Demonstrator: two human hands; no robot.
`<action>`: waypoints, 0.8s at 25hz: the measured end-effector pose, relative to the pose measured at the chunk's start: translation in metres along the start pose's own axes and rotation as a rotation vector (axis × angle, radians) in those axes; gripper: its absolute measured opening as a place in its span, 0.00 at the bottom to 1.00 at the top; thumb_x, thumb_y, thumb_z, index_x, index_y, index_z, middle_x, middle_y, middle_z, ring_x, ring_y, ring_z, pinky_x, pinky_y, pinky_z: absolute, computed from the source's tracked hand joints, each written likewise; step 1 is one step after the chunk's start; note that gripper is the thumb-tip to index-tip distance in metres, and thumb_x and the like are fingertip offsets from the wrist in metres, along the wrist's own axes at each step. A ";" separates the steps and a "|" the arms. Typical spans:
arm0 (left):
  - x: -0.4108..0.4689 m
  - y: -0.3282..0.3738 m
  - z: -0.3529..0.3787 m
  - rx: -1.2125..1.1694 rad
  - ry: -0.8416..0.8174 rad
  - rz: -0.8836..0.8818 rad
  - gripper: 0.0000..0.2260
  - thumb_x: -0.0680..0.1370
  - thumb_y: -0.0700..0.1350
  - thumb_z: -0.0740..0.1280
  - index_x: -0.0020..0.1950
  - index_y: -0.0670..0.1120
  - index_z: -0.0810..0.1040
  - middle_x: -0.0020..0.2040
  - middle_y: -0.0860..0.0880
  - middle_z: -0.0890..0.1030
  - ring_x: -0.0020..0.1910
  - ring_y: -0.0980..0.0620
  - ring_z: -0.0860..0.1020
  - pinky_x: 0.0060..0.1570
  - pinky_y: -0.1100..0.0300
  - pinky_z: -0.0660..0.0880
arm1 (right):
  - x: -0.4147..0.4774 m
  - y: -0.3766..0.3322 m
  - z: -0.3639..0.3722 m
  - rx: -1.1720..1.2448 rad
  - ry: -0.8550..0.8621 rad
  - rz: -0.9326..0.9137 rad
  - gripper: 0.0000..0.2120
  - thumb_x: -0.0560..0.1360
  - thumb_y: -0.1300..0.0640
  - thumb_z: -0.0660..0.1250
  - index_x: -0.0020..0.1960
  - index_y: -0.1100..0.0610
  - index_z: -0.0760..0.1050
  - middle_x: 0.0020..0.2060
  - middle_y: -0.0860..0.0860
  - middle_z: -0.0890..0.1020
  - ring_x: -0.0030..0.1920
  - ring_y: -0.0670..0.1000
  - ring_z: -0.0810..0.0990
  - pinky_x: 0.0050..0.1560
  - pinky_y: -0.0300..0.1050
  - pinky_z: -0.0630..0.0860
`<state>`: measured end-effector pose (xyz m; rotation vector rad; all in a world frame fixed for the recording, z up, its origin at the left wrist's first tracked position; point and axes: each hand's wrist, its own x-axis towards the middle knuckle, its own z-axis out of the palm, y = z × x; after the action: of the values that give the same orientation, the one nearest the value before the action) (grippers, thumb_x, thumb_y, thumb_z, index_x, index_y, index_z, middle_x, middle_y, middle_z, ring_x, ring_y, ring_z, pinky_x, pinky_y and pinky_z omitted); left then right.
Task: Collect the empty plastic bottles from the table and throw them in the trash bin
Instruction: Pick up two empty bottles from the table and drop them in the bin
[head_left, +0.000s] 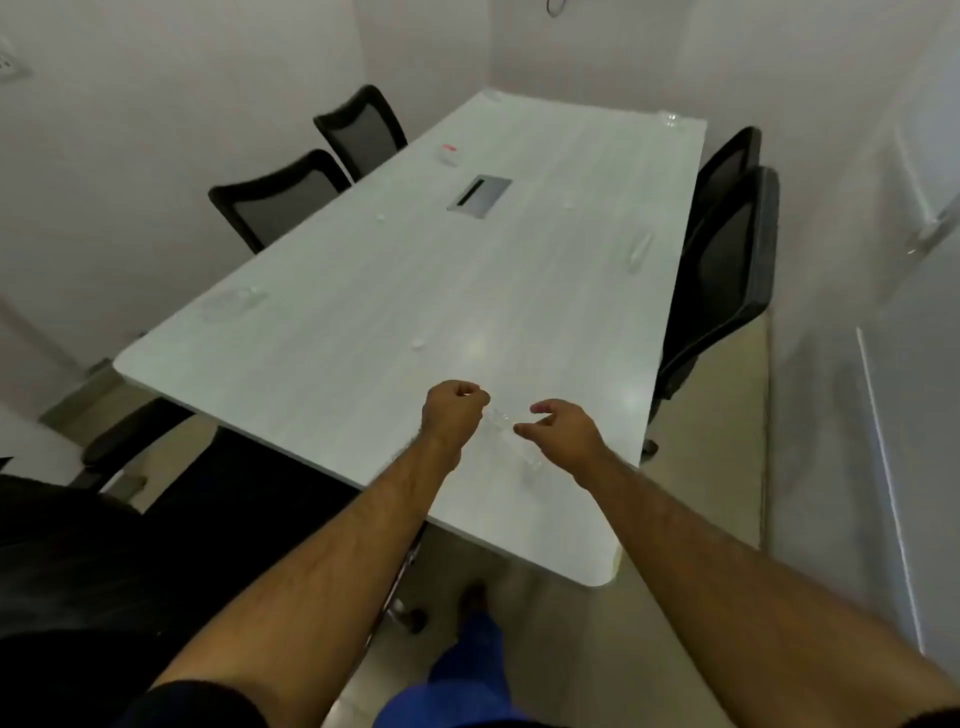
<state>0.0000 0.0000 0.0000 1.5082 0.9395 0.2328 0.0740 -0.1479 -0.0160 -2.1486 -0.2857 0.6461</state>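
Observation:
A clear plastic bottle (506, 434) lies near the front edge of the white table (363, 332), between my two hands. My left hand (452, 410) is closed in a fist at the bottle's neck end and seems to pinch it. My right hand (561, 431) hovers just right of the bottle with fingers curled and apart. Other clear bottles lie on the table: one at the left edge (231, 301), one at the right side (640, 249), one at the far right corner (670, 120). Small caps (417, 343) lie loose. No trash bin is visible.
Black mesh chairs stand at the left (275, 200) (363, 130) and right (727, 249) sides, and one near me at lower left (104, 545). A grey cable hatch (479, 193) sits mid-table, a small white and red object (449, 154) beyond it. Walls close in on all sides.

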 end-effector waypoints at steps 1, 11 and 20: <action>0.012 0.000 0.003 -0.004 -0.004 -0.018 0.11 0.75 0.41 0.69 0.57 0.42 0.80 0.55 0.43 0.82 0.55 0.43 0.81 0.51 0.52 0.79 | 0.011 0.003 0.007 -0.155 -0.026 -0.022 0.28 0.71 0.46 0.75 0.67 0.55 0.75 0.60 0.54 0.82 0.56 0.55 0.82 0.58 0.48 0.78; 0.143 -0.018 0.003 0.109 -0.074 -0.229 0.12 0.76 0.42 0.68 0.59 0.44 0.79 0.56 0.44 0.82 0.56 0.44 0.80 0.58 0.48 0.79 | 0.115 -0.001 0.056 -0.486 -0.073 0.076 0.25 0.70 0.45 0.72 0.63 0.56 0.77 0.57 0.54 0.82 0.55 0.56 0.80 0.50 0.44 0.74; 0.246 0.002 -0.034 0.316 0.316 -0.098 0.13 0.74 0.40 0.70 0.57 0.40 0.77 0.56 0.40 0.80 0.52 0.43 0.79 0.46 0.60 0.73 | 0.217 -0.060 0.072 0.010 -0.133 0.159 0.18 0.70 0.49 0.74 0.57 0.52 0.78 0.48 0.50 0.81 0.48 0.51 0.81 0.48 0.45 0.77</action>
<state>0.1372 0.1884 -0.0845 1.7394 1.3484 0.2661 0.2183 0.0277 -0.0799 -2.1376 -0.1836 0.8813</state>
